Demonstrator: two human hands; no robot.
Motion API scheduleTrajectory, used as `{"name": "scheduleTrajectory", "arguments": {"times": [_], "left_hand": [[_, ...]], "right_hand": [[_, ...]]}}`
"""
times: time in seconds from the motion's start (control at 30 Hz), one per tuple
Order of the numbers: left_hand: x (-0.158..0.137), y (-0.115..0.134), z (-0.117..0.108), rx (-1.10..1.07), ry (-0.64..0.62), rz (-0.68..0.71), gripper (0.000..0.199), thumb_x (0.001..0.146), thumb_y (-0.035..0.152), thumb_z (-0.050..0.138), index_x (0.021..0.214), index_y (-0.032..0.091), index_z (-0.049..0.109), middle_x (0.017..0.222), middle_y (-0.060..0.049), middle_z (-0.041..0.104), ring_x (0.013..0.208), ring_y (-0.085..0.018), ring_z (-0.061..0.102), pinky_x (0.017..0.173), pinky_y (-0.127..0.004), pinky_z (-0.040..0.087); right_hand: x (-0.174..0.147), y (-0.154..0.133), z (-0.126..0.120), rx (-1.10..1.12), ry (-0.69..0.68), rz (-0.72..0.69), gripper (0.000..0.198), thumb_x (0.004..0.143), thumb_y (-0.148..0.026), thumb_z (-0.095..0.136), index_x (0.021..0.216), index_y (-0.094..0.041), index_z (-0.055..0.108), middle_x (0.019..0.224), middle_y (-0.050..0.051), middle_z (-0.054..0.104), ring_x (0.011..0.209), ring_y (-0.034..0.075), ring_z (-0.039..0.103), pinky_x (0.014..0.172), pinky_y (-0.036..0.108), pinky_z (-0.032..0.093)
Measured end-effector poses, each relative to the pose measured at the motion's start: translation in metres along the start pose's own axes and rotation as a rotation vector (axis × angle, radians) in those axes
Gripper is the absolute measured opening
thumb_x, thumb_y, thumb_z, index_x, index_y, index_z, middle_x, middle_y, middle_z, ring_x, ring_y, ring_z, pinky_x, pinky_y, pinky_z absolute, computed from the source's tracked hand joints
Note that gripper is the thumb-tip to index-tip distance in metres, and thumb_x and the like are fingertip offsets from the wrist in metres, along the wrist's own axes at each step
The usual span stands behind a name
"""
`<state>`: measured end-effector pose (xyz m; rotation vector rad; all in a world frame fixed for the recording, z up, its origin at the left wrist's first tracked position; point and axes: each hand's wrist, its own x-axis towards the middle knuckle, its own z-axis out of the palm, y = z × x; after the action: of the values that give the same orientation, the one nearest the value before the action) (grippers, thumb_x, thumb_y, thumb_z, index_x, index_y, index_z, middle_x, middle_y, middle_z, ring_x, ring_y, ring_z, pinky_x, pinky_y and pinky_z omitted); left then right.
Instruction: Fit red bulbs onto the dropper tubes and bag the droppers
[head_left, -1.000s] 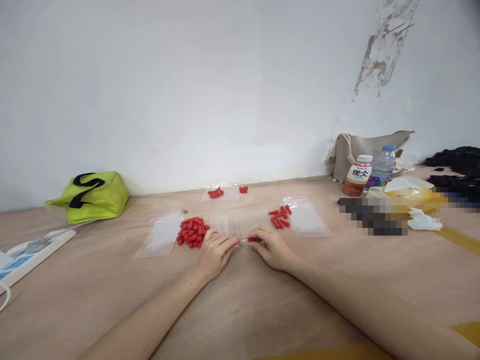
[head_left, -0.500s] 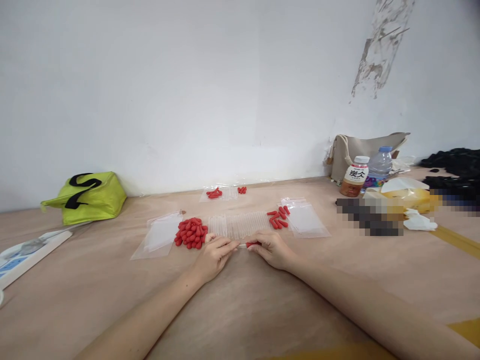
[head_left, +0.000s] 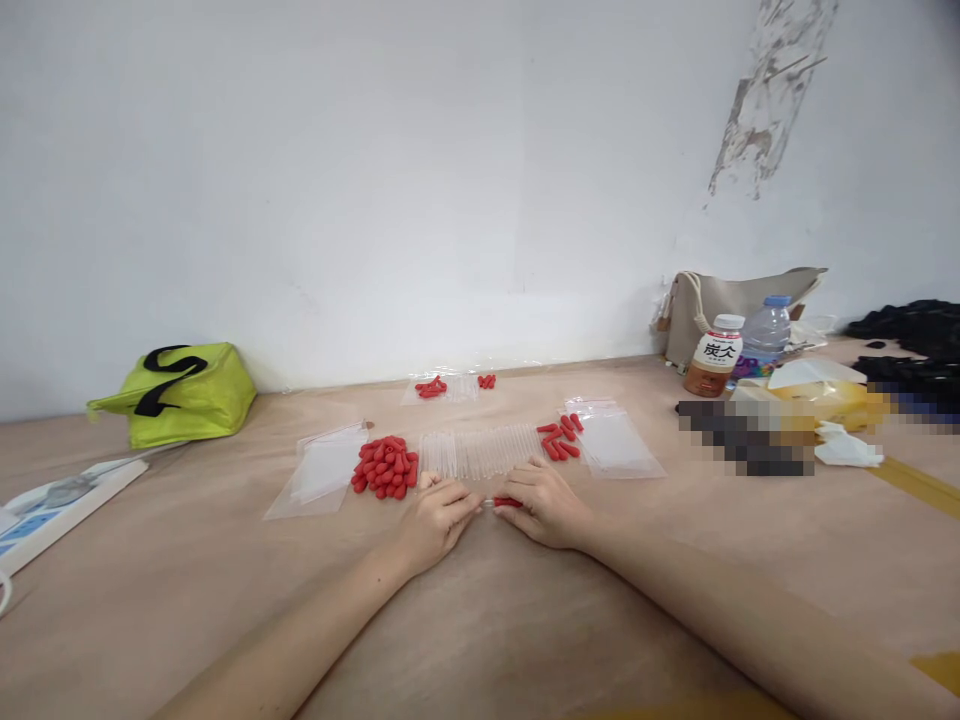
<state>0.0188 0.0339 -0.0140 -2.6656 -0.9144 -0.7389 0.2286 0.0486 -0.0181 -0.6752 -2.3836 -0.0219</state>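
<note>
Pinching a thin clear tube (head_left: 489, 503) in left hand (head_left: 442, 512) and a red bulb (head_left: 508, 502) in right hand (head_left: 546, 503), well in from the table's (head_left: 480, 630) far edge; risks cracking tube by pressing askew; risks disturbing tube row (head_left: 495, 450) just beyond, or scattering bulb pile (head_left: 384, 467) beside left hand, by reaching carelessly.

Red bulbs (head_left: 385, 468) make four groups, a left heap too jumbled to count, about eight at right and two small clusters behind, plus one in the right grip (head_left: 546, 505). Clear tubes (head_left: 499, 451) are too dense to count, while plastic bags (head_left: 621, 445) make two piles. There are two bottles (head_left: 714, 358), one lime bag (head_left: 196, 402), one beige bag (head_left: 681, 325) and one power strip (head_left: 84, 517).
</note>
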Motion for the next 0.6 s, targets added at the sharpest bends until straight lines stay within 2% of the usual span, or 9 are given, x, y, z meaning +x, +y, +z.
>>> {"name": "scheduleTrajectory", "arguments": {"times": [0.27, 0.37, 0.47, 0.53, 0.6], "left_hand": [[-0.001, -0.003, 0.003, -0.021, -0.005, -0.020, 0.029, 0.091, 0.024, 0.033, 0.097, 0.021, 0.061, 0.069, -0.003, 0.060, 0.065, -0.015, 0.053, 0.069, -0.031, 0.032], [-0.001, -0.004, 0.003, -0.083, 0.013, -0.068, 0.025, 0.090, 0.025, 0.036, 0.098, 0.021, 0.060, 0.073, -0.003, 0.062, 0.069, -0.015, 0.055, 0.071, -0.032, 0.033], [0.001, -0.002, 0.003, -0.183, 0.073, -0.192, 0.018, 0.089, 0.026, 0.041, 0.094, 0.020, 0.058, 0.082, -0.003, 0.064, 0.074, -0.016, 0.056, 0.075, -0.033, 0.034], [0.003, 0.000, 0.003, -0.251, 0.124, -0.295, 0.014, 0.087, 0.028, 0.045, 0.093, 0.020, 0.054, 0.082, -0.002, 0.064, 0.074, -0.016, 0.056, 0.074, -0.032, 0.037], [0.005, 0.002, 0.004, -0.331, 0.166, -0.387, 0.014, 0.086, 0.031, 0.046, 0.091, 0.019, 0.051, 0.078, -0.001, 0.062, 0.072, -0.016, 0.056, 0.070, -0.031, 0.041]], "right_hand": [[0.007, -0.002, 0.005, 0.010, -0.014, -0.016, 0.020, 0.082, -0.022, 0.046, 0.097, -0.021, 0.058, 0.078, 0.005, 0.063, 0.075, 0.016, 0.055, 0.068, 0.030, 0.031], [0.011, 0.000, 0.006, 0.091, -0.012, 0.025, 0.018, 0.081, -0.022, 0.048, 0.094, -0.020, 0.061, 0.077, 0.005, 0.063, 0.076, 0.017, 0.056, 0.071, 0.031, 0.035], [0.018, 0.000, 0.007, 0.385, 0.094, 0.236, 0.014, 0.077, -0.027, 0.054, 0.086, -0.019, 0.061, 0.080, 0.005, 0.064, 0.076, 0.016, 0.058, 0.072, 0.032, 0.041], [0.022, -0.004, 0.009, 0.680, 0.208, 0.430, 0.024, 0.072, -0.032, 0.060, 0.092, -0.020, 0.057, 0.082, 0.004, 0.064, 0.077, 0.016, 0.060, 0.071, 0.032, 0.045], [0.024, -0.011, 0.014, 0.931, 0.282, 0.567, 0.037, 0.065, -0.037, 0.065, 0.096, -0.020, 0.052, 0.081, 0.003, 0.064, 0.076, 0.016, 0.061, 0.071, 0.032, 0.048]]}}
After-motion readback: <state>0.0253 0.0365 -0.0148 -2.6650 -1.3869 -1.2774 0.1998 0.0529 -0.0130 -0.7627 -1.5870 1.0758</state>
